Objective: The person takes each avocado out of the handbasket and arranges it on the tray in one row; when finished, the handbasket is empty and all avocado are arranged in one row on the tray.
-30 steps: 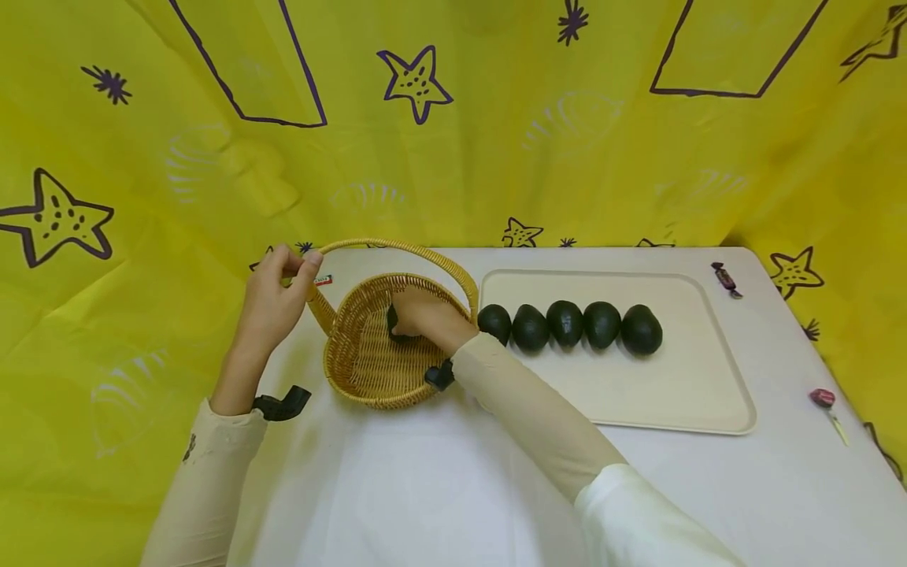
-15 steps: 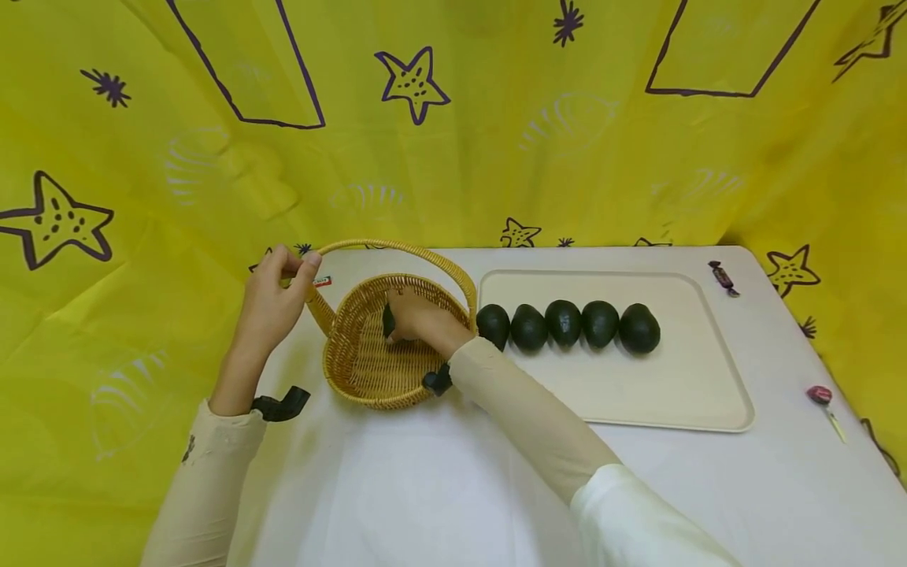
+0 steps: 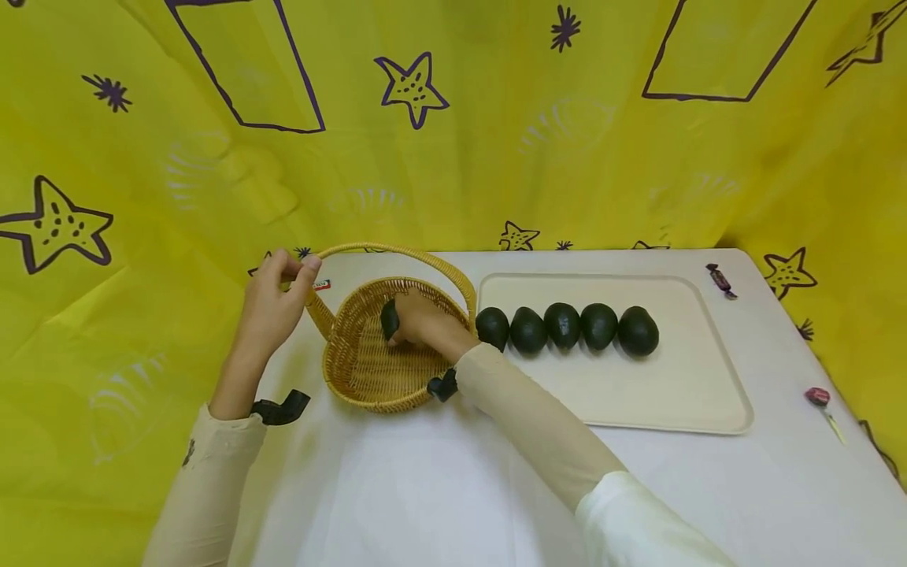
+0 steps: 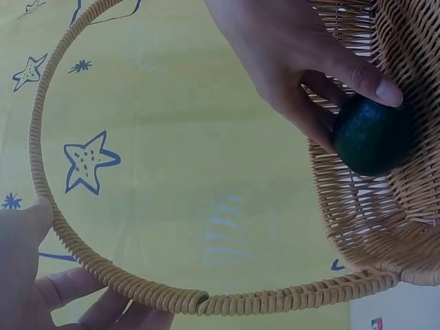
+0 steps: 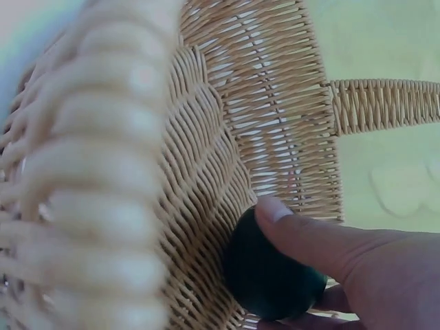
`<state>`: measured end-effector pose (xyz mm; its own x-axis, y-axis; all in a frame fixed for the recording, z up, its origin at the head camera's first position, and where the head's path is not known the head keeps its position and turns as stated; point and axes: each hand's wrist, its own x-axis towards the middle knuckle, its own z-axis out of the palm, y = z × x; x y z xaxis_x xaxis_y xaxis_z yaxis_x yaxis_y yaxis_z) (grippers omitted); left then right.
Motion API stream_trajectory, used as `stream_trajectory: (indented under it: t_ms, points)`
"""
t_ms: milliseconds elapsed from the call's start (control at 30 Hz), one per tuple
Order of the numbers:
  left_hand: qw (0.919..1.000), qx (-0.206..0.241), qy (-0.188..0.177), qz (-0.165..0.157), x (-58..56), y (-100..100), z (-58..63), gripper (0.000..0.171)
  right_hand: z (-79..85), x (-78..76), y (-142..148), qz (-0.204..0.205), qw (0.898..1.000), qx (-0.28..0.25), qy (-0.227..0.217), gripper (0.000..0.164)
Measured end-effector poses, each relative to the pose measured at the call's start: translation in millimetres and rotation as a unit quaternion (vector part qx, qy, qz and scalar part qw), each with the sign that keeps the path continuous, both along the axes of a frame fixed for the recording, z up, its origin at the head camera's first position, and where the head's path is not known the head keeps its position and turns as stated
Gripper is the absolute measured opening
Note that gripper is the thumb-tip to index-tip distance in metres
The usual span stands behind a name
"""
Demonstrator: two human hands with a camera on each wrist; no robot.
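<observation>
A dark green avocado (image 5: 268, 271) is in my right hand (image 3: 423, 321), thumb on one side and fingers on the other, inside the wicker basket (image 3: 379, 378). In the left wrist view this avocado (image 4: 371, 137) is close to the woven basket floor; whether it touches the floor I cannot tell. My left hand (image 3: 278, 299) holds the basket's arched handle (image 4: 148, 294) at its left side, thumb and fingers on opposite sides of the wrapped wicker. Right of the basket, several more avocados (image 3: 564, 326) lie in a row on a cream tray (image 3: 666, 402).
A wrapped candy (image 3: 721, 281) lies near the table's far right corner. Closer to the right edge is a lollipop (image 3: 819, 398). The white-covered table (image 3: 418, 488) meets a yellow patterned curtain (image 3: 482, 173) at the back and sides.
My right hand has shifted very slightly inside the basket, and more of the held avocado shows on its left. My left hand keeps its place on the handle.
</observation>
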<state>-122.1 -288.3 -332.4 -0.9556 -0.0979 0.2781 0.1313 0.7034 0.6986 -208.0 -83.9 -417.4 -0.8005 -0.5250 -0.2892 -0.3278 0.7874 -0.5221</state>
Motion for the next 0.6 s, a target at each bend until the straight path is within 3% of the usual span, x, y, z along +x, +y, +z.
stream_trajectory:
  t_ms: [267, 500, 600]
  points:
    - [1.0, -0.001, 0.0, -0.003, -0.4, -0.8, 0.5, 0.049, -3.5, -3.1, 5.8, 0.003, 0.999, -0.048, -0.001, 0.069]
    - [1.0, -0.001, 0.0, 0.004, -0.3, 0.0, 0.1, 0.051, 3.9, 2.1, 12.2, -0.001, 0.998, -0.05, -0.023, 0.092]
    - [1.0, -0.001, 0.001, 0.003, -0.2, 0.2, 1.1, 0.052, 9.4, 8.2, 18.1, 0.021, 0.997, -0.071, -0.006, 0.095]
